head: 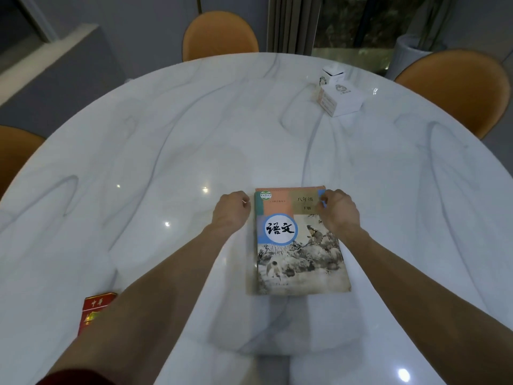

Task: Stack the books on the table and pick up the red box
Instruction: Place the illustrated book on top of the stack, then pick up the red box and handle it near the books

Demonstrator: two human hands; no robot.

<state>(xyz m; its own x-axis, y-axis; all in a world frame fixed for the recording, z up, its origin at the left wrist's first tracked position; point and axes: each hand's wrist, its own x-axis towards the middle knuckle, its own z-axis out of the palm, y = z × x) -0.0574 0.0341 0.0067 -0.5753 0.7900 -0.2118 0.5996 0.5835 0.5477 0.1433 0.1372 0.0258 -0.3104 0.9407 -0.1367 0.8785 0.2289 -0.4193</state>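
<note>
A book (294, 251) with a painted cover and a blue-ringed white circle lies flat on the white marble table (166, 151); a second book's edge shows just under its far side. My right hand (337, 211) rests on the top right corner of the cover, fingers curled against the book's edge. My left hand (231, 208) is beside the book's upper left corner, fingers curled in, holding nothing that I can see. A red box (93, 312) with gold print lies near the table's front left, partly hidden behind my left forearm.
Two white boxes (340, 97) stand at the far right of the table. Orange chairs sit around it: one at the back (219, 37), one at the right (458, 87), one at the left edge (14, 151). A curtain and a dark window are behind.
</note>
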